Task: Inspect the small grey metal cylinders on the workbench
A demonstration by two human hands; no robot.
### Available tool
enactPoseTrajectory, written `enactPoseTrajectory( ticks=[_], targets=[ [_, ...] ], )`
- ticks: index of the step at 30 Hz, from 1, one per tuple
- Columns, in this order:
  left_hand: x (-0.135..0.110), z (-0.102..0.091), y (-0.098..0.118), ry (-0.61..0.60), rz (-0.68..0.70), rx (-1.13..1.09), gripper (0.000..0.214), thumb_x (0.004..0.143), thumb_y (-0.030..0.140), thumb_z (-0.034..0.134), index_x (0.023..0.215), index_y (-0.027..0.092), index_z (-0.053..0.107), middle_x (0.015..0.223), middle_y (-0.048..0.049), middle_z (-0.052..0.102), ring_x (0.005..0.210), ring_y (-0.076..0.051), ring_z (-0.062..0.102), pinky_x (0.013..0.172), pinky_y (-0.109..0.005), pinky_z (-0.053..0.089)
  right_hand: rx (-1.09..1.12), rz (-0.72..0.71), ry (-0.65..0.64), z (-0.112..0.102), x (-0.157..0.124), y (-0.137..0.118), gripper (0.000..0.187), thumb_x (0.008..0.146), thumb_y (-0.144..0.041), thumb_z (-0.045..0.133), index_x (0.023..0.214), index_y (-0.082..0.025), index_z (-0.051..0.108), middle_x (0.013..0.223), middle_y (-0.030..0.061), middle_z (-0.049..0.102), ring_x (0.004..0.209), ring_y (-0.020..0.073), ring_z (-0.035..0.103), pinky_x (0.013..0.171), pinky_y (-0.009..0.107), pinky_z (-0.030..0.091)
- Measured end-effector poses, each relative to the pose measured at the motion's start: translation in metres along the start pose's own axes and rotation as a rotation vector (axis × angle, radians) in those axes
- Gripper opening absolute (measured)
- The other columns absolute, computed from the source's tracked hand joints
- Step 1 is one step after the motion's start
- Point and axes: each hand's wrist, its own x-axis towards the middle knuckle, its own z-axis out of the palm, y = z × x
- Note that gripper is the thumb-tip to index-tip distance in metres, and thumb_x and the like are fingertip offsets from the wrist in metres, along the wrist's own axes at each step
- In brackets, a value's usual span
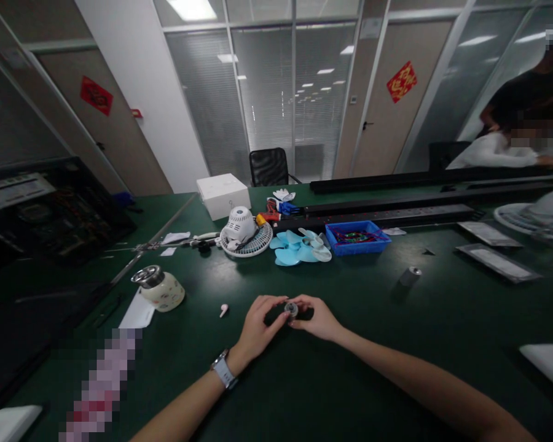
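Observation:
Close to the middle of the green table, my left hand (263, 323) and my right hand (319, 318) meet around a small round metal part (291, 309). Thumbs and fingertips of both hands pinch it from either side; its exact kind is too small to make out. A watch with a light strap (223, 370) is on my left wrist. Left of my left hand lies a white earbud (223, 310). A grey metal cylinder (410, 276) rests on the table well to the right of my right hand.
Beyond my hands are a white fan housing (239, 230), light-blue fan blades (299, 247) and a blue bin of wires (357, 248). A cream flask (166, 293) stands left, near an open computer case (46, 209). Long black rails (387, 215) lie behind. People are at the far right.

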Motion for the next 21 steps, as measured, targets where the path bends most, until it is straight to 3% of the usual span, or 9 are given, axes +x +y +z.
enactPoseTrajectory(
  ticks=[4, 11, 14, 18, 21],
  targets=[
    [0.011, 0.003, 0.004, -0.006, -0.003, 0.027, 0.023, 0.088, 0.037, 0.058, 0.103, 0.027, 0.072, 0.097, -0.0067, 0.067, 0.093, -0.020, 0.058, 0.081, -0.035, 0.049, -0.008, -0.023, 0.009, -0.001, -0.001, 0.002, 0.041, 0.064, -0.025, 0.077, 0.103, -0.017, 0.066, 0.093, 0.0046, 0.071, 0.083, 0.0181, 0.063, 0.077, 0.033, 0.049],
    [0.024, -0.001, 0.012, -0.017, -0.014, 0.103, 0.020, 0.085, 0.041, 0.061, 0.092, 0.029, 0.076, 0.093, -0.0061, 0.068, 0.093, -0.022, 0.056, 0.084, -0.039, 0.046, 0.006, -0.035, 0.039, 0.000, -0.001, 0.005, 0.043, 0.064, -0.029, 0.078, 0.103, -0.019, 0.066, 0.095, 0.0051, 0.071, 0.087, 0.0194, 0.064, 0.080, 0.035, 0.049],
    [0.021, -0.006, 0.011, 0.054, -0.003, 0.102, 0.021, 0.087, 0.039, 0.059, 0.091, 0.028, 0.076, 0.089, -0.0055, 0.068, 0.092, -0.021, 0.055, 0.082, -0.037, 0.046, -0.017, -0.035, 0.032, 0.000, -0.002, 0.005, 0.044, 0.063, -0.029, 0.079, 0.105, -0.019, 0.067, 0.095, 0.0048, 0.071, 0.086, 0.0197, 0.064, 0.079, 0.035, 0.049],
    [0.005, -0.016, -0.008, 0.137, -0.057, 0.161, 0.019, 0.086, 0.038, 0.061, 0.092, 0.029, 0.076, 0.090, -0.0049, 0.068, 0.091, -0.022, 0.054, 0.082, -0.037, 0.045, -0.023, -0.039, 0.020, -0.002, -0.003, 0.003, 0.050, 0.065, -0.028, 0.078, 0.113, -0.020, 0.066, 0.099, 0.0054, 0.071, 0.088, 0.0197, 0.064, 0.081, 0.035, 0.048],
    [-0.008, -0.019, -0.027, 0.072, -0.135, 0.212, 0.016, 0.082, 0.041, 0.065, 0.089, 0.033, 0.077, 0.088, -0.0048, 0.068, 0.091, -0.024, 0.054, 0.082, -0.039, 0.044, -0.028, -0.034, 0.015, -0.001, -0.003, 0.003, 0.051, 0.065, -0.027, 0.078, 0.114, -0.021, 0.065, 0.101, 0.0056, 0.071, 0.089, 0.0196, 0.063, 0.082, 0.036, 0.048]
  ],
)
